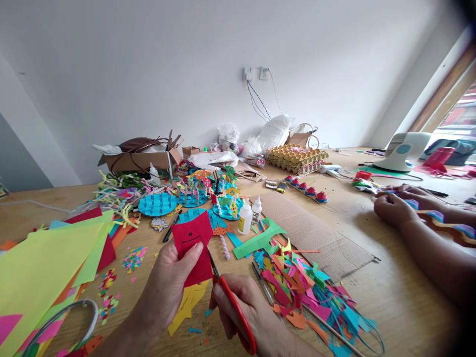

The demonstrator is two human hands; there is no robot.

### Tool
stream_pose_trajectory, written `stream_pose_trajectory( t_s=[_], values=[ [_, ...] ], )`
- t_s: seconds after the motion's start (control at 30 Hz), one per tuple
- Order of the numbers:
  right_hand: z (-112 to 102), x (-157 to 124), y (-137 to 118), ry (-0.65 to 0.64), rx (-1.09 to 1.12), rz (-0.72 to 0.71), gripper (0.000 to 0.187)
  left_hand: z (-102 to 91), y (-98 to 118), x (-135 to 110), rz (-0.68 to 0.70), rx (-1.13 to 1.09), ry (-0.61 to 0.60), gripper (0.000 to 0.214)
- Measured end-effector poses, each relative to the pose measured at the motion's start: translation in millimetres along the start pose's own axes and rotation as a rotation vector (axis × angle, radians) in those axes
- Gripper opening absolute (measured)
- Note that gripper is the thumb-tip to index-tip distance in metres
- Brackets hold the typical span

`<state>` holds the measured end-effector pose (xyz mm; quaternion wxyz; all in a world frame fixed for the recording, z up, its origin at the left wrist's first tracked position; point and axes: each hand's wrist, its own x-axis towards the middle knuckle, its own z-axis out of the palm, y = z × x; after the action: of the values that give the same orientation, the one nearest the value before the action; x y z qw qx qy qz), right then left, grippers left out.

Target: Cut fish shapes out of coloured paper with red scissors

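Observation:
My left hand pinches a red sheet of paper between thumb and fingers, holding it upright above the table. A curved black line and a small dot are drawn on the paper's upper half. Wrapped round the red handles of a pair of scissors is my right hand. The scissor blades reach up along the right edge of the red paper; whether they cut into it is hard to tell. Below the paper lie yellow paper pieces.
Coloured sheets are stacked at left. Paper scraps heap at right, beside cardboard. Glue bottles and blue discs stand ahead. Another person's hands hold a wavy strip at far right.

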<state>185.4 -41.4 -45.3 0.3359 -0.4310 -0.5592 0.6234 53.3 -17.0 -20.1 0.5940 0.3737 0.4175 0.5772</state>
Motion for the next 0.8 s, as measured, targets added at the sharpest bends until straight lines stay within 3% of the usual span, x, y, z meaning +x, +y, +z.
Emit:
stream_pose_trajectory(
  t_s=[0.8],
  values=[
    [0.0,-0.7,-1.5,0.014,-0.058,-0.033,0.049,1.4,-1.6,-3.7,-0.044,0.079,0.009,0.014]
  ],
)
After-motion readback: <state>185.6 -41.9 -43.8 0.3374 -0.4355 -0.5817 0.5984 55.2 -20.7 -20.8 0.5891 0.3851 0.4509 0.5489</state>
